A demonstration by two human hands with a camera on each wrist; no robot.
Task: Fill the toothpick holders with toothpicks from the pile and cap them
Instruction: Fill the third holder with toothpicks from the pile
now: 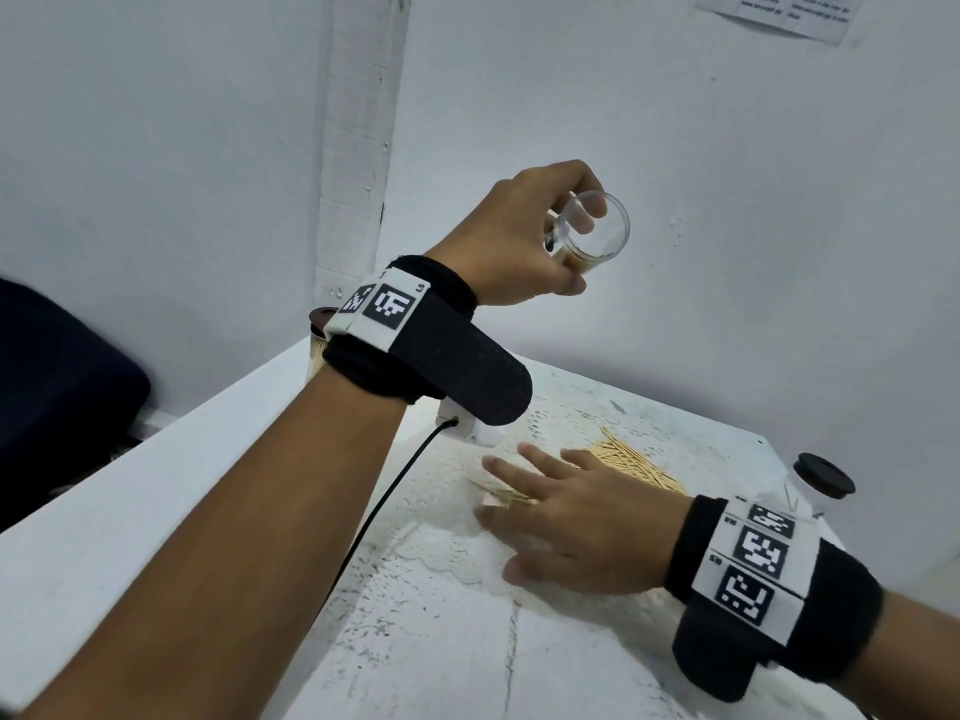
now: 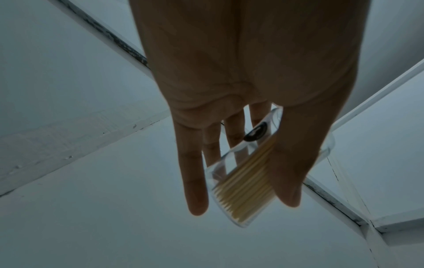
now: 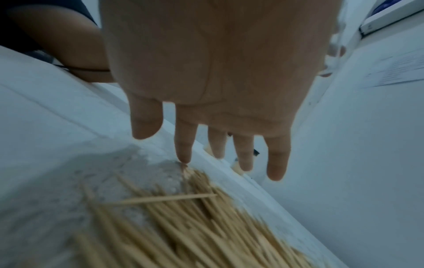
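A capped holder [image 1: 320,332] at the far left of the surface [image 1: 156,459] is mostly hidden behind the left wrist band, another capped holder [image 1: 821,483] at the right edge is partly cut off by the right wrist band, and the pile of toothpicks [image 1: 631,462] is half covered by the right hand [image 1: 576,517]. The left hand [image 1: 524,236] is raised above the surface, its grip curled round a clear open holder [image 1: 592,233] (tilted, with a bundle of toothpicks [image 2: 245,183] lying inside). The right hand's grip is loose, fingers [image 3: 277,159] spread and straight over the pile and holding nothing; the blurred wrist view does not settle whether they touch it.
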